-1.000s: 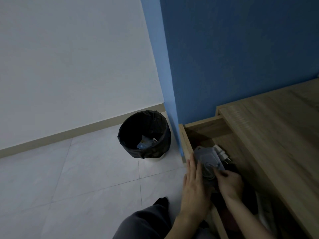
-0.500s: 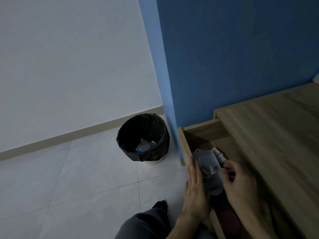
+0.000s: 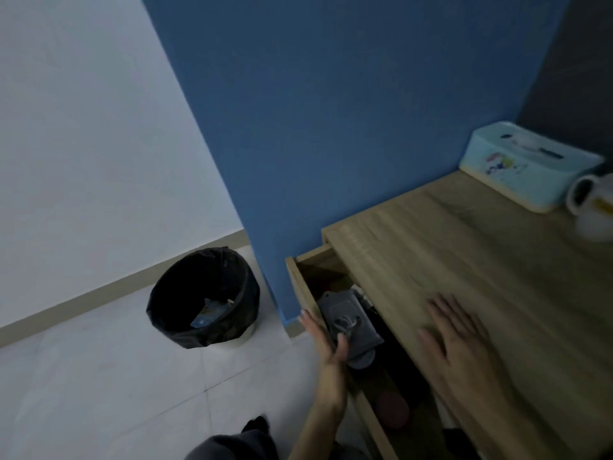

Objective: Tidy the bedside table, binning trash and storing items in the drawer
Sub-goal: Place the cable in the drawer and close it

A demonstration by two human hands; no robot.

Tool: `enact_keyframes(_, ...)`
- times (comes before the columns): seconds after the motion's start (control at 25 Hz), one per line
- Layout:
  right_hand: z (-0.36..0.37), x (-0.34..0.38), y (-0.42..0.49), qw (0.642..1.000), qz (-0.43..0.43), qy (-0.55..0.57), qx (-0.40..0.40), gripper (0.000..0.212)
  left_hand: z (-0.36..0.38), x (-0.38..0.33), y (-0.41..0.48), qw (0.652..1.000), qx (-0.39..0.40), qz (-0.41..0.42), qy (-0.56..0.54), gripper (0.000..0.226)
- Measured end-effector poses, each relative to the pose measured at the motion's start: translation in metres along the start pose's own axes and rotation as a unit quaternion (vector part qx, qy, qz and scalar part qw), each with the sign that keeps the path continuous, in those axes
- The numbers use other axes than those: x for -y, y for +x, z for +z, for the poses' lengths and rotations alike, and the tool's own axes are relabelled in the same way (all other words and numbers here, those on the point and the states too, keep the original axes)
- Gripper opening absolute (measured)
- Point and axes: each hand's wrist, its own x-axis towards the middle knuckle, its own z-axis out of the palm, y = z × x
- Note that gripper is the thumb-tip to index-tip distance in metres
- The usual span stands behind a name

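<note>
The wooden bedside table [image 3: 497,260] fills the right side, with its drawer [image 3: 300,280] pulled open toward the floor. A grey pouch-like item [image 3: 348,320] lies in the drawer beside a white plug [image 3: 363,295]. My left hand [image 3: 326,346] rests on the drawer's front edge, thumb touching the grey item. Fingers spread, my right hand [image 3: 461,346] hovers over the tabletop and holds nothing. On the floor at the left stands a black-lined bin [image 3: 204,298] with bits of trash inside.
A pale blue tissue box [image 3: 527,166] and a white mug [image 3: 590,207] stand at the table's far right corner. A blue wall rises behind the table. Dark and reddish items lie deeper in the drawer. My knee shows at the bottom.
My right hand has left the drawer and moved up over the tabletop. The view has swung right, bringing the tissue box and mug into sight. My left hand stays at the drawer edge.
</note>
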Motion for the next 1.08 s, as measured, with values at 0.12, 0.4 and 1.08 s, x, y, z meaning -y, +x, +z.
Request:
enact_keyframes(0.12,-0.012,-0.016,-0.014,1.0,0.023,-0.013,-0.016,0.073,0.021,-0.009,0.002,0.995,0.005,-0.066,-0.073,0.067)
enact_keyframes(0.4,-0.016,-0.018,-0.016,0.999,0.033,0.009,-0.02,0.068,0.058,-0.001,0.02,0.989,0.049,-0.12,-0.07,0.075)
enact_keyframes(1.08,-0.104,-0.18,0.078,0.835,0.37,0.319,-0.251,0.081,0.226,-0.143,0.07,0.94,0.183,0.236,0.164,0.062)
